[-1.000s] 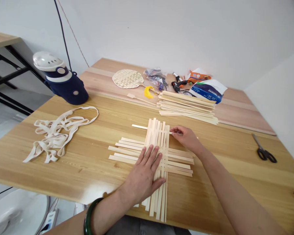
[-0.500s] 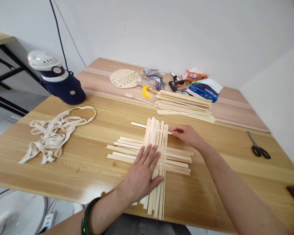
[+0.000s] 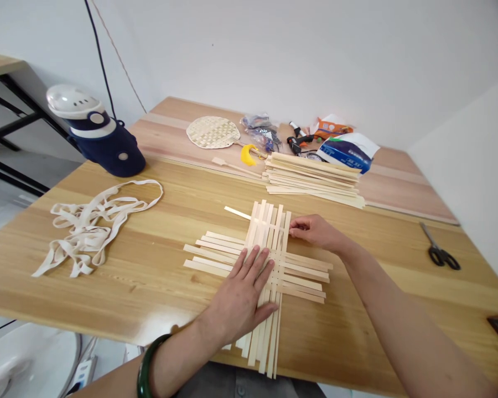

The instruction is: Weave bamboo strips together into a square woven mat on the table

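A cross-shaped weave of pale, thin wooden strips (image 3: 269, 326) lies on the table before me. My left hand (image 3: 244, 296) is flat on the middle of it, fingers stretched out and thumb apart. One loose cross strip (image 3: 237, 212) passes through the upright strips near the far end and sticks out on the left. At the weave's far right edge, my right hand (image 3: 313, 231) has its fingers curled together against the outermost upright strip, where the cross strip comes through. Its fingertips hide that strip's right end.
Behind the weave lies a stack of strips (image 3: 313, 179). Farther back are a woven fan (image 3: 213, 132), a yellow curved item (image 3: 247, 155), a glue gun (image 3: 299, 145) and a tissue pack (image 3: 344, 155). Scissors (image 3: 439, 254) lie right; white cloth tape (image 3: 95, 232) and a blue bottle (image 3: 108, 143) left.
The weave has shifted and turned slightly to the right. My right hand's fingertips have come in against its edge, covering the cross strip's end that showed before. My left hand stays pressed down.
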Action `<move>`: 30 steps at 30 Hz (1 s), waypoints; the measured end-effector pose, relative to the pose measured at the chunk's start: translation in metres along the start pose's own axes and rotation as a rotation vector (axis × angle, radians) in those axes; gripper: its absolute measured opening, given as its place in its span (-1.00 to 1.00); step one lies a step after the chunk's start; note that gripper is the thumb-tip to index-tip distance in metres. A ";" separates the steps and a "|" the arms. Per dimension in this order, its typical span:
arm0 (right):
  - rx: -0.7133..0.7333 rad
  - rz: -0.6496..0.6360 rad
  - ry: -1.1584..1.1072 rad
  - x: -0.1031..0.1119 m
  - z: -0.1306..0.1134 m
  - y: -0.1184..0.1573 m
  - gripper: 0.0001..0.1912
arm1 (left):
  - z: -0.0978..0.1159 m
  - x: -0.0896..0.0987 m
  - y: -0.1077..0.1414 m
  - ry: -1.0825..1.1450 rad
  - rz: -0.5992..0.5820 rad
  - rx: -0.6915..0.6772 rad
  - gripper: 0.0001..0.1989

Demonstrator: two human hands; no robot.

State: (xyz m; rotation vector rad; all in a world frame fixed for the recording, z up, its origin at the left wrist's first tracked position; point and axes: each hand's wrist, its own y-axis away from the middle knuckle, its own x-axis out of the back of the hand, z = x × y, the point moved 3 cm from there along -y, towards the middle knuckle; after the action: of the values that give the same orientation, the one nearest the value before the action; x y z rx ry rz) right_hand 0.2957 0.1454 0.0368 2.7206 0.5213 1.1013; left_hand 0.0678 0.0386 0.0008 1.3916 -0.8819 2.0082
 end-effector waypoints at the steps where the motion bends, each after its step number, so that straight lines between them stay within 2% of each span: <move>1: -0.004 0.017 -0.009 0.001 0.001 0.001 -0.73 | 0.000 0.000 0.000 0.003 -0.003 -0.006 -0.29; 4: -0.018 0.070 -0.024 0.003 0.004 0.003 -0.73 | 0.000 0.000 0.001 0.011 -0.010 -0.026 -0.28; 7: -0.044 0.024 0.013 0.003 0.005 0.004 -0.73 | 0.000 0.002 0.001 0.017 -0.008 -0.028 -0.27; 12: -0.030 0.039 -0.022 0.002 0.003 0.004 -0.76 | 0.001 0.004 0.000 0.022 -0.016 -0.052 -0.28; 16: -0.012 -0.020 -0.033 0.001 0.003 0.007 -0.76 | 0.001 0.006 0.000 0.025 -0.007 -0.055 -0.28; 20: -0.019 -0.019 -0.018 0.002 0.005 0.009 -0.74 | 0.001 0.004 0.001 0.038 -0.017 -0.092 -0.26; 24: 0.028 -0.044 -0.033 -0.002 0.002 0.011 -0.77 | 0.000 0.002 0.001 0.031 -0.004 -0.062 -0.26; 30: 0.023 -0.017 0.016 -0.001 -0.001 0.013 -0.74 | 0.001 0.001 0.000 0.010 -0.030 -0.093 -0.25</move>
State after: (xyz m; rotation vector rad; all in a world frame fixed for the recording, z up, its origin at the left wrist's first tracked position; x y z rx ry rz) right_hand 0.2978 0.1333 0.0408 2.7239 0.5616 1.1209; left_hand 0.0680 0.0378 0.0017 1.3348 -0.9325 1.9250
